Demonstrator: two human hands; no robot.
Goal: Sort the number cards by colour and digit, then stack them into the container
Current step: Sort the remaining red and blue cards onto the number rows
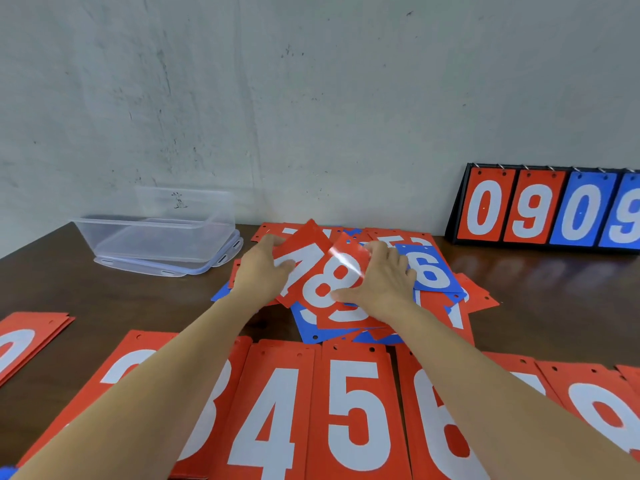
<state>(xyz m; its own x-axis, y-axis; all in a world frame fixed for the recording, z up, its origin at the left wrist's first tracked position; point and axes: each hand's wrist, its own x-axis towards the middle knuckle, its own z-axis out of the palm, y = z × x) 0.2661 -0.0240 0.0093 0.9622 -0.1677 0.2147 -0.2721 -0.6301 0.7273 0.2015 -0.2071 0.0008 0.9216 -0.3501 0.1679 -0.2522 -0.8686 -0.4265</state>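
Note:
A mixed heap of red and blue number cards lies in the middle of the brown table. My left hand holds a red card with a 1 or 7, lifted and tilted off the heap. My right hand grips a red 8 card, thumb on its face. A blue 6 card lies just right of that hand. Near me runs a row of sorted red piles: 4, 5, 6, others partly hidden by my arms. The clear plastic container stands at the back left.
A black flip scoreboard showing red 0 9 and blue 0 9 stands at the back right against the grey wall. A red 0 pile lies at the left edge, a red 9 pile at the right.

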